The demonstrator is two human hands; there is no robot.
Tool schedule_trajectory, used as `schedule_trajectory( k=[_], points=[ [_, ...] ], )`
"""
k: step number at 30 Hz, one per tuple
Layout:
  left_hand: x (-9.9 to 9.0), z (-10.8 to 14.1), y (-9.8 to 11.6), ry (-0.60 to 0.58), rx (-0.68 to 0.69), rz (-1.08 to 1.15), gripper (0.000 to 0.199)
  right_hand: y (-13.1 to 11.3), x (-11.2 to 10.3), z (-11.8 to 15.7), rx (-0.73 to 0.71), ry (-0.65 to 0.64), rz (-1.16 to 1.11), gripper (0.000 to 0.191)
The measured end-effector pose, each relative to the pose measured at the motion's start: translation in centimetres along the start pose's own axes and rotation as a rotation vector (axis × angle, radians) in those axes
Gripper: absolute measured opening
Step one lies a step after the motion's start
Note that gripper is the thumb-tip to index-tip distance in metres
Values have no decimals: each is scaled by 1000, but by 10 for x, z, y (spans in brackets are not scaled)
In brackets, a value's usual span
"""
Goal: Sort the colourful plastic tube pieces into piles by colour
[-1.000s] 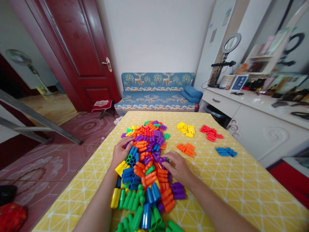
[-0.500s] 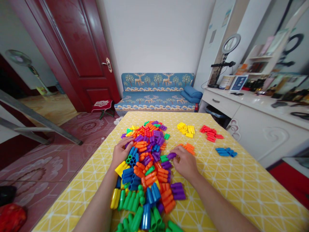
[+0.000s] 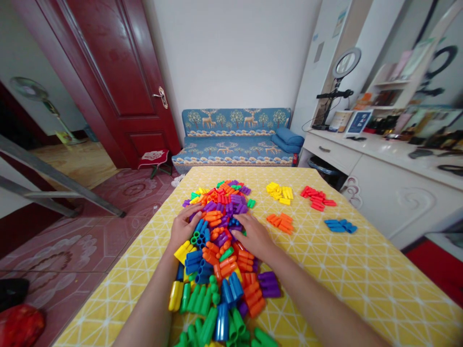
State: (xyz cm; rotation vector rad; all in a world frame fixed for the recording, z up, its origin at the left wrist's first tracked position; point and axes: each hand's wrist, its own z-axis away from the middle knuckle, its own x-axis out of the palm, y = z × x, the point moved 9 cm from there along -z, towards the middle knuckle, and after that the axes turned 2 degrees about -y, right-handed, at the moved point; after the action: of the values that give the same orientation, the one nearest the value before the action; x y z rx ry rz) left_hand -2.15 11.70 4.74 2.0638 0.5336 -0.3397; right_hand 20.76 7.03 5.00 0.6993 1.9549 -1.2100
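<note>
A long heap of plastic tube-shaped building blocks in green, blue, orange, purple, red and yellow covers the middle of the table. At the heap's left side, my left hand lies against the blocks, fingers apart, gripping nothing. My right hand reaches over the heap from the right. Its thumb and fingers are apart, their tips close to some dark blue blocks; whether they touch is unclear. Purple blocks lie at the heap's right edge.
Sorted on the yellow patterned tablecloth are groups of yellow blocks, red blocks, orange blocks and blue blocks. A blue sofa stands behind the table; a white dresser is at right.
My right hand has moved left from the heap's right edge to over its middle. The purple block that was at its fingertips no longer shows there. My left hand stays nearly in place.
</note>
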Motion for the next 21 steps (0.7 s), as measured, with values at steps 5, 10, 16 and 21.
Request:
schedule_trajectory(
  k=[5, 10, 16, 21],
  points=[
    [7, 0, 13, -131, 75, -91, 39, -3, 6, -11, 122, -31, 110, 40],
    [10, 1, 21, -174, 118, -150, 42, -3, 11, -12, 173, 11, 132, 33],
    [12, -1, 14, -174, 115, -178, 44, -8, -4, 0, 12, 125, -17, 24],
    [12, -1, 10, -161, 142, -172, 44, -4, -15, 18, -57, 108, -110, 27]
  ],
)
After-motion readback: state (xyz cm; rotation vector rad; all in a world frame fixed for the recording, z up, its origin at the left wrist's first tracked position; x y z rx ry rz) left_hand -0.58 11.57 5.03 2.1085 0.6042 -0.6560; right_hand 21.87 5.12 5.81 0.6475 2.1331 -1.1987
